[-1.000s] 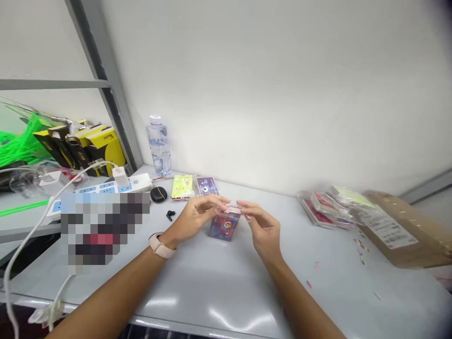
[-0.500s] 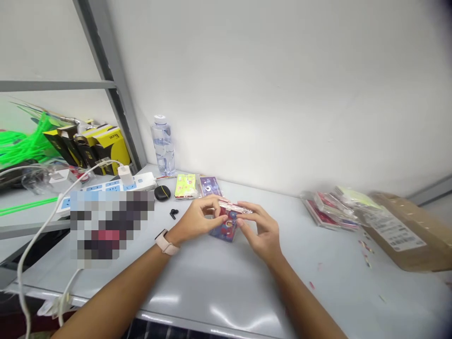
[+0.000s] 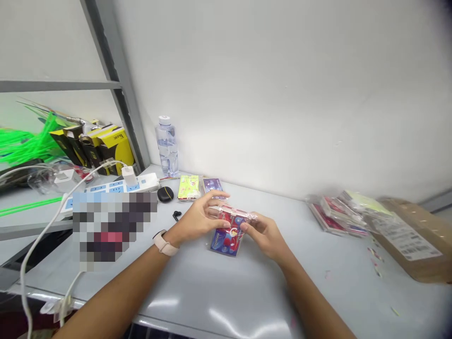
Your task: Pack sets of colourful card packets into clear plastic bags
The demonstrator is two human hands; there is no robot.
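Observation:
Between my hands is a small red and blue printed booklet-like pack (image 3: 229, 240) in clear plastic wrap, tilted up with its lower edge at the table. My left hand (image 3: 201, 217) grips its upper left side, thumb across the front and fingers behind the top. On the right side, my right hand (image 3: 265, 236) pinches it, thumb on the front and the other fingers behind. Just beyond my left hand lie a yellow-green wrapped pack (image 3: 189, 187) and a blue-purple pack (image 3: 212, 185), the latter partly covered by my fingers.
Wrapped red packs (image 3: 335, 214) are piled at the right beside a cardboard box (image 3: 409, 245). A water bottle (image 3: 167, 148), a black earbud case (image 3: 165, 194), a loose earbud (image 3: 177, 215) and a white power strip (image 3: 148, 181) are at the left. Paper scraps (image 3: 376, 259) dot the table.
The wrapped pack has tilted so that more of its front faces me. My right hand has shifted slightly lower along its side. The whole view has shifted a little.

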